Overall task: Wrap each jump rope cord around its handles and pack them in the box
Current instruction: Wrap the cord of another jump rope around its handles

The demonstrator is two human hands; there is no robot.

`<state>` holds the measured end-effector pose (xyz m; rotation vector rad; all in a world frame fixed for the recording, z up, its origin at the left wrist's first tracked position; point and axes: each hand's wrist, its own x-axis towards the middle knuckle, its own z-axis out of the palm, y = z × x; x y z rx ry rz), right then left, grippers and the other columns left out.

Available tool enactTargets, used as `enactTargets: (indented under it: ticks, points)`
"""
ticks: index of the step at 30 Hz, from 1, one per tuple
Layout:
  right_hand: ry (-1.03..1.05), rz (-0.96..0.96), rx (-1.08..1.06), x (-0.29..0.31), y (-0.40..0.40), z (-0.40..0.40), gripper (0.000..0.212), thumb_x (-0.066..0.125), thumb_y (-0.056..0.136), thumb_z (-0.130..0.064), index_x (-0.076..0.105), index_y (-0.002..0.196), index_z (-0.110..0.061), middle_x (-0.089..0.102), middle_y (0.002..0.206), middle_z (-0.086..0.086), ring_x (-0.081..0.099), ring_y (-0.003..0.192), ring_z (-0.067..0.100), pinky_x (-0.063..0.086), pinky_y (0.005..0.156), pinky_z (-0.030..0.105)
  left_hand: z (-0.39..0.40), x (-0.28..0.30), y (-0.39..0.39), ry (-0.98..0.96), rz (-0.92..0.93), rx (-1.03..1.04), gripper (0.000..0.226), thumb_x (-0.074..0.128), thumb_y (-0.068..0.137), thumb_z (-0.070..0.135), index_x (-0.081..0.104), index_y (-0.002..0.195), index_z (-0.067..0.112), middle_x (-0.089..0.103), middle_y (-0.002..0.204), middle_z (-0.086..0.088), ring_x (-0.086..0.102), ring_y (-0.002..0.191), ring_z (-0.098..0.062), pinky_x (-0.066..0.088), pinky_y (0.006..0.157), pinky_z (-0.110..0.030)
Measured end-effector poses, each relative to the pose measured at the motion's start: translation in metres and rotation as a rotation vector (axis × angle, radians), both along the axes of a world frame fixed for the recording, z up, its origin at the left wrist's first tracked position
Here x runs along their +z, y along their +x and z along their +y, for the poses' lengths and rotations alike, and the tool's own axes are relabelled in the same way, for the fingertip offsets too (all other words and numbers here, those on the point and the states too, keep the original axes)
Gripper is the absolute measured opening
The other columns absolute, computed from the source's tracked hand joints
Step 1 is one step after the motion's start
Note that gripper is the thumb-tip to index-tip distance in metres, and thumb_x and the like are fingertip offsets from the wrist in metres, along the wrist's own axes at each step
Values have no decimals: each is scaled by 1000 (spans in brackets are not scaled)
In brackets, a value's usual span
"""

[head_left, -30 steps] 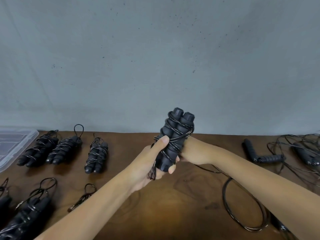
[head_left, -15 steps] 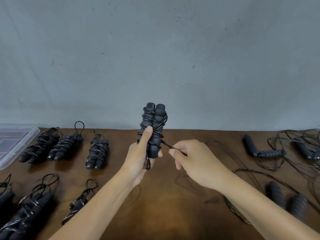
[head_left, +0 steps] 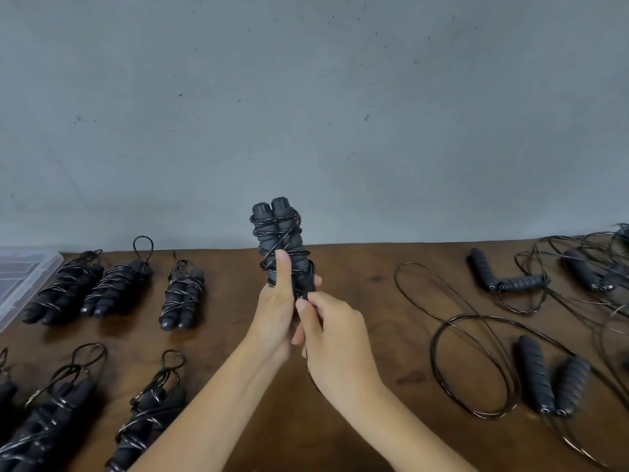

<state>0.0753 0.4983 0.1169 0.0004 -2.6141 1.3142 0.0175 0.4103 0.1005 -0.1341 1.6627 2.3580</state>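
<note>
Two black jump rope handles point(head_left: 277, 233) stand upright side by side above the brown table point(head_left: 374, 335), with black cord wound round them. My left hand point(head_left: 277, 311) grips their lower half, thumb pressed up along the front. My right hand point(head_left: 335, 338) sits just below and to the right, pinching the loose end of the cord point(head_left: 308, 287) against the bundle's base. A clear plastic box point(head_left: 20, 284) lies at the table's far left edge.
Several wrapped rope bundles lie on the left, one point(head_left: 182, 294) nearest my hands. Unwrapped ropes lie on the right: a handle pair point(head_left: 551, 379) with loose cord loops point(head_left: 469, 362), and more handles point(head_left: 503, 279) tangled at the far right. A grey wall stands behind.
My right hand has moved left and in from beside the bundle, bringing the cord end down to its base. The bundle stays upright in my left hand.
</note>
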Motion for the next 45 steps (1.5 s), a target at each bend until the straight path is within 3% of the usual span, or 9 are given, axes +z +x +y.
enactTargets:
  ticks: [3,5,8,15,23,28,32,38,45]
  points:
    - [41,44,-14,-5,0,6,34,47,108,-30,61,77,-23,62,62,-6,63,62,13,53,65,34,-4,-3,0,87,5,-110,79,56,83,79,68,100,3,46,59,-8,35,36,-18,34,38,-23]
    - [30,81,-27,-4,-1,13,31,48,107,-28,63,81,-24,63,62,-7,63,62,10,52,62,27,-10,-5,-1,224,42,-205,55,74,92,53,65,110,2,46,75,-9,41,46,-18,40,46,-26]
    - [4,80,-41,0,-2,22,29,48,108,-29,67,86,-24,65,63,-8,64,61,5,52,62,22,-14,-3,1,321,77,-316,39,63,103,32,60,120,-2,43,78,-10,44,57,-21,47,51,-29]
    - [24,55,-26,3,4,24,28,47,107,-33,68,89,-28,65,66,-13,65,64,4,56,68,27,-2,-3,9,256,91,-176,48,56,101,44,65,112,-1,34,67,-4,38,55,-16,41,47,-26]
    - [92,7,-21,11,11,31,26,47,106,-31,62,84,-33,57,61,-21,61,63,-5,43,60,11,4,-10,10,194,102,-40,53,59,101,46,64,107,-6,34,68,-7,33,61,-15,39,56,-22]
    - [210,26,-95,6,8,23,33,44,106,-40,62,84,-23,65,73,-8,63,67,12,51,61,28,15,-13,13,209,48,-8,52,66,95,48,68,116,0,64,98,-15,63,87,-22,56,75,-30]
    - [318,-42,-116,7,10,10,33,33,108,-40,56,93,-22,67,86,-1,66,79,20,54,72,39,21,-7,15,255,2,17,59,62,94,43,62,132,-2,75,105,-8,71,81,-14,58,67,-26]
    - [444,-97,-85,15,7,2,36,27,110,-38,58,114,-20,69,106,1,69,95,23,52,77,36,13,-17,9,362,-87,-84,81,74,87,58,55,147,7,69,108,-7,69,83,-17,58,69,-28]
    - [447,-125,-104,19,3,5,34,33,109,-35,62,122,-22,71,110,1,70,97,26,56,85,42,9,-13,5,331,-77,-160,50,82,83,28,66,126,10,63,99,-11,65,79,-20,57,69,-32]
